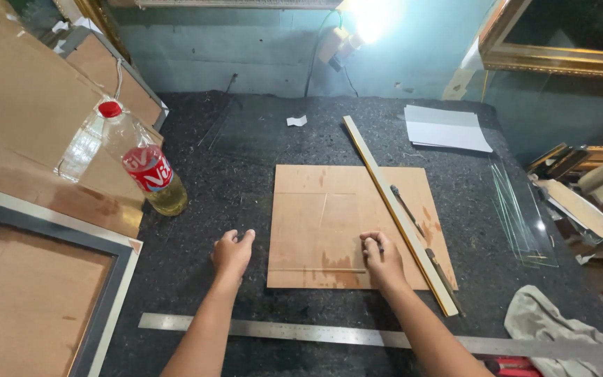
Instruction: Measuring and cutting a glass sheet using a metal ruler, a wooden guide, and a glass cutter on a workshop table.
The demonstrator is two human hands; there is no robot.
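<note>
Under right fingers [373, 244] — brown board [329, 209].

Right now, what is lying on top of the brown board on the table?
On the brown board lie a long yellow strip, crossing it diagonally, and the right hand, which holds a small dark tool. The board surface under them is hidden.

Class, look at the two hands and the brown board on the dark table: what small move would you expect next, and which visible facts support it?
Probably the left hand, resting on the table beside the board, shifts onto it to steady it. The right hand already sits on the board gripping a small tool, near a scored line, and the long straightedge lies across the board unheld.
</note>
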